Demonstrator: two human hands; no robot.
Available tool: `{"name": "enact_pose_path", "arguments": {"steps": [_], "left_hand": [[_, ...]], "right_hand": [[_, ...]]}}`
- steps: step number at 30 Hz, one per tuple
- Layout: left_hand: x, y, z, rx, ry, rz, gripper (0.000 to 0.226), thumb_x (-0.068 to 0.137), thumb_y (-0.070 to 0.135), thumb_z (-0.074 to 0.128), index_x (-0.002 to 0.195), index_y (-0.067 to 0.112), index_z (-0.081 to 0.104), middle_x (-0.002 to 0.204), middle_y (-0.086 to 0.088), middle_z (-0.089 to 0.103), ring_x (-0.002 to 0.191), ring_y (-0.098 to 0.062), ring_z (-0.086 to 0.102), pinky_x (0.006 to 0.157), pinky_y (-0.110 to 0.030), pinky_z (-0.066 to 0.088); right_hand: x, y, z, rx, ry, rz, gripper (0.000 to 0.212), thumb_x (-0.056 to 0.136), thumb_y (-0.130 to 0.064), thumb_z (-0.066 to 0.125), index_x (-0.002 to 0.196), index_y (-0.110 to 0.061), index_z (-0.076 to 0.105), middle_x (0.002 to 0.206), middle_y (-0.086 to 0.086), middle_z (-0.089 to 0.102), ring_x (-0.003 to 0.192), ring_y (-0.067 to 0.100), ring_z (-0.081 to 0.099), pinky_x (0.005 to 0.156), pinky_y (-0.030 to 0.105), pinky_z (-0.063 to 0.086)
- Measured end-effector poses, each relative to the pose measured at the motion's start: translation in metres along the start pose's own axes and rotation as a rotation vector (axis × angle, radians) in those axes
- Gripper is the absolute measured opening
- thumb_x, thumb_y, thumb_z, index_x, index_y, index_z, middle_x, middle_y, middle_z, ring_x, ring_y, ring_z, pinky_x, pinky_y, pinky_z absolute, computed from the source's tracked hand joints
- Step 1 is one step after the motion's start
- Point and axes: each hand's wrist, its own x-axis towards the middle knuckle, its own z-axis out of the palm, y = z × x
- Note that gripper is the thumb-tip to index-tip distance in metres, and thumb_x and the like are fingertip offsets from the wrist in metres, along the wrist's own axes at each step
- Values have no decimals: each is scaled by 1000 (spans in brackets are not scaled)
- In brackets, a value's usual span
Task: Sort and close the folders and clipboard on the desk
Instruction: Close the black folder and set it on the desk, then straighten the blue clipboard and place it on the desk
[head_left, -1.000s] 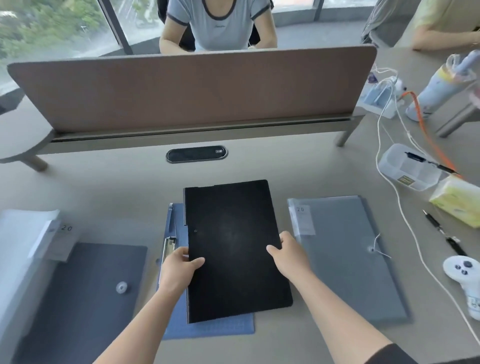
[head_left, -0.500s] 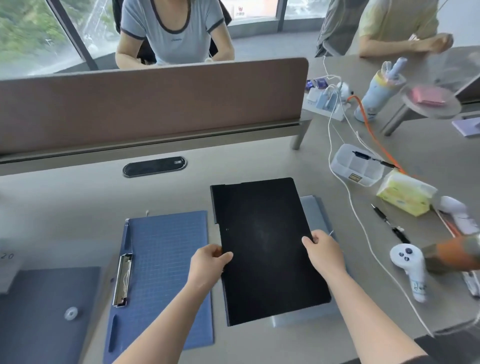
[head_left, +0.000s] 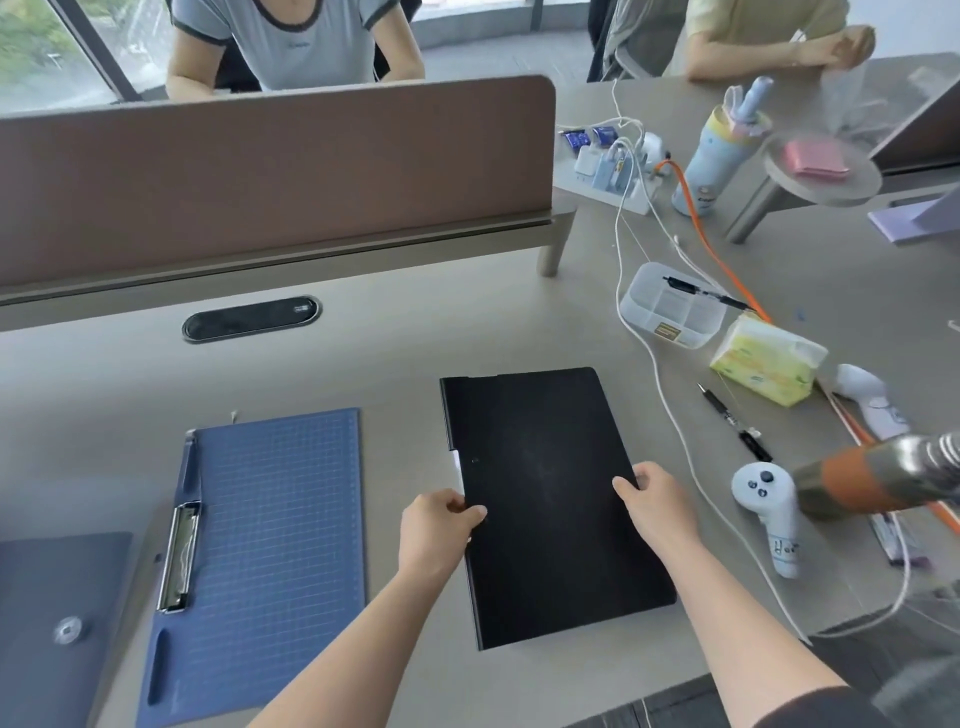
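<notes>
We hold black folder by both long edges: left hand pinches left edge, thumb on top; right hand grips right edge, fingers curled over. Folder closed, flat on or just above desk, right of blue clipboard, apart from it. Whether anything lies under it, we cannot tell. Our advice: keep 2 hands level, lower evenly, square spine parallel to clipboard, keep right edge off white cable, then release.
</notes>
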Motion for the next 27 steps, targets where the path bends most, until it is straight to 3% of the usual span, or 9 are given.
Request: {"name": "enact_pose_path", "arguments": {"steps": [7,15,19,23,27], "left_hand": [[1,-1,10,-8,47,-17,11,82,17,71,73,14,64,66,-2,69,67,-21,68,70,-42,61],[3,-7,16,-3,45,-35,12,84,21,71,78,16,62,74,-3,69,69,-21,68,70,-41,61],[0,-9,14,9,45,-8,12,84,26,70,82,18,61,77,-1,68,69,-17,66,63,-29,57],[-7,-13,-11,2,111,24,11,88,28,66,87,18,62,81,4,66,73,-11,62,58,-16,44],[-9,-40,-61,27,227,-26,7,87,27,58,86,20,62,87,10,65,80,-11,62,68,-29,53]], "right_hand": [[4,1,2,-27,37,-11,23,88,-43,61,96,-22,58,102,0,62,83,23,61,67,35,48],[2,-1,3,-113,41,-3,39,89,-47,61,117,-21,52,115,2,51,89,24,56,73,37,47],[-6,-14,1,-134,104,-6,43,91,-47,59,125,-23,50,122,4,48,84,24,55,70,35,45],[-29,-56,12,-47,184,-226,30,94,-34,60,120,-20,57,109,3,54,80,20,55,60,28,44],[-69,-113,46,-35,54,-474,22,95,-27,59,115,-20,63,92,-6,60,74,11,57,57,22,42]]}}
